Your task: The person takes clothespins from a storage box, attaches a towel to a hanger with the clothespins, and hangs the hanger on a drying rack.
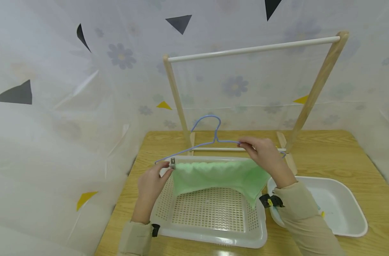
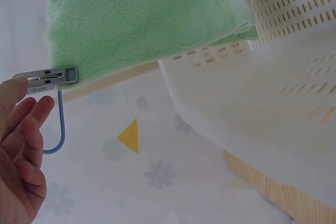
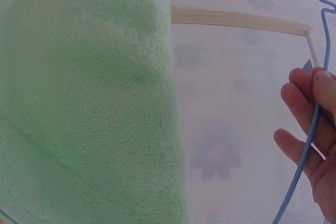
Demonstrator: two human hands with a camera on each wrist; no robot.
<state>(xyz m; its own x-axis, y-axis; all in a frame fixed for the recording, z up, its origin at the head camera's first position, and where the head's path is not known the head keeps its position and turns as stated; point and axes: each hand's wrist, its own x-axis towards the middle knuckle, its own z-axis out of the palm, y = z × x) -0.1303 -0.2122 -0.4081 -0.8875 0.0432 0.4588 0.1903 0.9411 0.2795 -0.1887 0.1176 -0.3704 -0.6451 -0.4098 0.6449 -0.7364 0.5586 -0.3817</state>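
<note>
A blue wire hanger [image 1: 203, 144] is held above the white basket, its hook upward. From its lower part hangs a light green fuzzy towel [image 1: 210, 174], with a grey clothespin [image 2: 50, 78] gripping the towel's left corner beside the hanger's end. My left hand [image 1: 151, 183] pinches the handle end of this clothespin between thumb and fingers. The hanger's right shoulder is pinched by my right hand [image 1: 265, 154], thumb against fingers, as the right wrist view also shows. That hand and forearm hide the towel's upper right corner in the head view.
Below the towel stands a white perforated basket [image 1: 210, 239]. A white tub [image 1: 345, 206] with small coloured items, partly hidden by my right sleeve, is to its right. Behind, a rack with wooden posts [image 1: 320, 80] and a white rail [image 1: 252, 49] stands on the wooden table [image 1: 338, 153].
</note>
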